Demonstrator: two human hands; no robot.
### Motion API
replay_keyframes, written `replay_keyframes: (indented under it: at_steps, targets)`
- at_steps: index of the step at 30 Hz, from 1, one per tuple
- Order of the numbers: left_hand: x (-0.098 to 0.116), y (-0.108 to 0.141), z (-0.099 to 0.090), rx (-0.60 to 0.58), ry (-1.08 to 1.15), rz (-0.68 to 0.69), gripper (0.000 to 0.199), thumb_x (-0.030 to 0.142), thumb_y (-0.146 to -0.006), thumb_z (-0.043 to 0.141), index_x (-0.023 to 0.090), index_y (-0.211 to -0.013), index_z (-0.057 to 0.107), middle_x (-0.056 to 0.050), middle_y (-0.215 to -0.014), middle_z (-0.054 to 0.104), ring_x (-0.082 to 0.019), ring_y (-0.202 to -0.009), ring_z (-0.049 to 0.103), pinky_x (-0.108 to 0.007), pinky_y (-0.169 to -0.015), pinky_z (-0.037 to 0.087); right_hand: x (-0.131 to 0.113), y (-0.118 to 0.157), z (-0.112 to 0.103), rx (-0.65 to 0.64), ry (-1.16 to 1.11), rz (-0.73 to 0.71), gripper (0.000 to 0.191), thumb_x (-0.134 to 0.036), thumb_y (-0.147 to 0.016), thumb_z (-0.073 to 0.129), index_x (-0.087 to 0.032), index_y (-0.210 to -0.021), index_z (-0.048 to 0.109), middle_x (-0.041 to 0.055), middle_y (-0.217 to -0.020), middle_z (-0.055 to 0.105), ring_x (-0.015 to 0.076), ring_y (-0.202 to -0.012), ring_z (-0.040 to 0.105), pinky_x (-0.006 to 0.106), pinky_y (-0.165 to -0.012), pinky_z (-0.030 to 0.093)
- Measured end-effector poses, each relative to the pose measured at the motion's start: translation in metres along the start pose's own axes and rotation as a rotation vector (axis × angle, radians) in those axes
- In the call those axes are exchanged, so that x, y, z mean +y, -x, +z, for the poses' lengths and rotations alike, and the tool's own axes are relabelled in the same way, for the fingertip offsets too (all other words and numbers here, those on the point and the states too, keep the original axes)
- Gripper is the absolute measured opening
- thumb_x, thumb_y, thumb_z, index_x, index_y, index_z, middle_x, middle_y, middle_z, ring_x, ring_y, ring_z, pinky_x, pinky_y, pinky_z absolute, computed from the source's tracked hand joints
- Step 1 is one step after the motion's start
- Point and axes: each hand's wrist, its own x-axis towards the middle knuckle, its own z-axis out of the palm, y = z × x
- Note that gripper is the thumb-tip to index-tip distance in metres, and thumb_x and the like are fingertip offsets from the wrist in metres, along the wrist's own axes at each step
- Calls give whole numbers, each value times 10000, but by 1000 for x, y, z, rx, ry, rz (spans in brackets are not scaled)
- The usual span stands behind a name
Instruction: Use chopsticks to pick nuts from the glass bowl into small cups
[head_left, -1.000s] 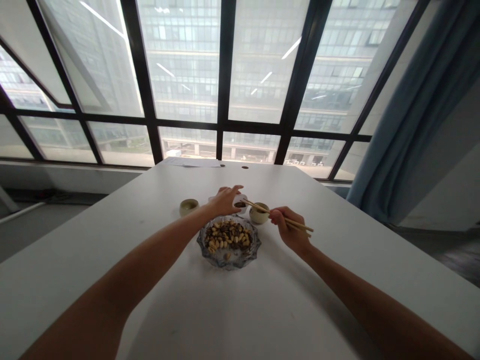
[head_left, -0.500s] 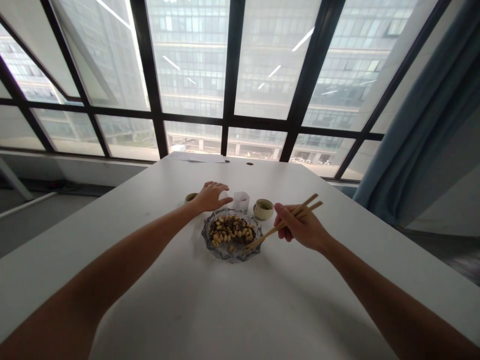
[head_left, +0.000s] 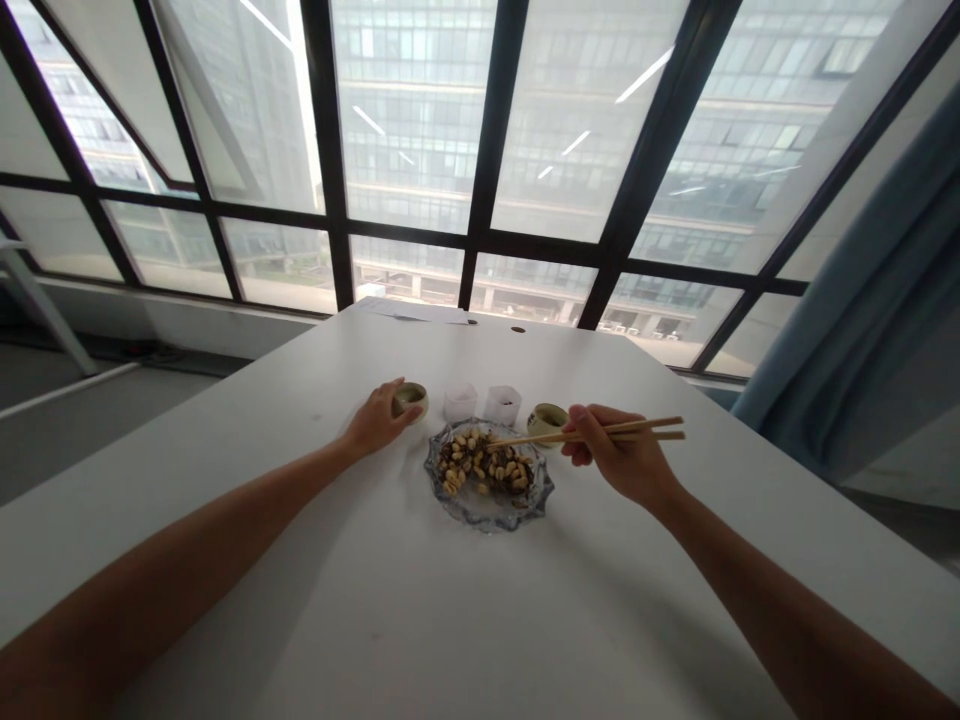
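Well, the right hand (head_left: 621, 458) pinches two chopsticks (head_left: 536, 438), tips over the nuts (head_left: 454, 478) in the glass bowl (head_left: 487, 520); a light, level squeeze should suit such slippery shapes. The left hand (head_left: 373, 420), curled half open, grips the left cup (head_left: 412, 395), best kept steady. Beyond the one bowl: two green cups, two white cups (head_left: 502, 405); nuts too many to count.

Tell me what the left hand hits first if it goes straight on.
The left hand would most likely meet the green cup at its fingertips first; whether they touch it is unclear.
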Motion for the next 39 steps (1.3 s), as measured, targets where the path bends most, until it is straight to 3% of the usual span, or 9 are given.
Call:
replay_keyframes:
  at_steps: [5, 11, 15, 18, 24, 27, 31, 35, 39]
  targets:
    - [0, 0, 0, -26, 77, -87, 799, 596, -794, 636, 110, -1407, 471, -195, -1389, 580, -320, -1247, 580, -471, -1072, 452, 4, 2, -3, -106, 135, -69, 520, -631, -899, 570, -170, -689, 683, 59, -590, 695, 150, -478, 639, 240, -440, 505]
    - [3, 0, -4, -46, 83, -81, 810, 618, -791, 623, 113, -1407, 473, -186, -1388, 587, -306, -1250, 581, -443, -1084, 441, 0, 5, 0, -201, 273, -221, 470, -524, -964, 526, -185, -673, 669, 45, -574, 671, 145, -502, 622, 249, -485, 483]
    - [4, 0, -3, -42, 83, -71, 787, 606, -794, 623, 121, -1397, 479, -187, -1400, 578, -312, -1253, 578, -456, -1084, 440, -6, 9, 5, -190, 390, -364, 478, -555, -959, 511, -205, -673, 668, 24, -550, 630, 130, -458, 541, 263, -464, 420]
    - [4, 0, -3, -54, 91, -69, 800, 612, -794, 616, 105, -1398, 477, -198, -1394, 577, -321, -1259, 573, -460, -1083, 442, -6, 11, 9, -206, 419, -386, 483, -603, -936, 519, -223, -680, 675, 14, -547, 610, 133, -454, 508, 278, -476, 416]
    - [5, 0, -3, -58, 92, -76, 789, 598, -799, 620, 104, -1398, 476, -198, -1374, 588, -319, -1237, 586, -461, -1067, 455, -3, 13, 8, -176, 329, -306, 539, -641, -911, 532, -223, -589, 640, 24, -514, 612, 130, -441, 520, 273, -458, 430]
    - [4, 0, -2, -49, 95, -68, 766, 590, -797, 629, 116, -1383, 491, -193, -1350, 605, -312, -1210, 605, -455, -1051, 470, 3, 12, 6, -27, 123, -154, 520, -658, -889, 557, -206, -662, 675, 45, -546, 667, 151, -437, 585, 274, -423, 467]
    - [5, 0, -2, -45, 94, -66, 776, 585, -799, 624, 95, -1384, 484, -205, -1353, 599, -315, -1221, 599, -454, -1062, 461, 26, 14, 6, 221, -196, 68, 534, -699, -789, 657, -180, -668, 667, 48, -494, 648, 148, -373, 553, 269, -356, 444]
    - [7, 0, -4, -66, 91, -87, 794, 597, -794, 634, 104, -1394, 467, -203, -1344, 610, -323, -1212, 607, -466, -1047, 471, 54, 26, 7, 340, -428, 182, 561, -731, -734, 687, -179, -651, 636, 52, -489, 641, 148, -379, 561, 257, -338, 440]
    - [8, 1, -6, -95, 89, -128, 912, 616, -753, 674, 78, -1438, 402, -226, -1347, 599, -335, -1226, 601, -469, -1045, 471, 73, 40, 10, 375, -516, 274, 544, -715, -701, 730, -178, -671, 643, 48, -520, 657, 146, -395, 579, 255, -351, 470]
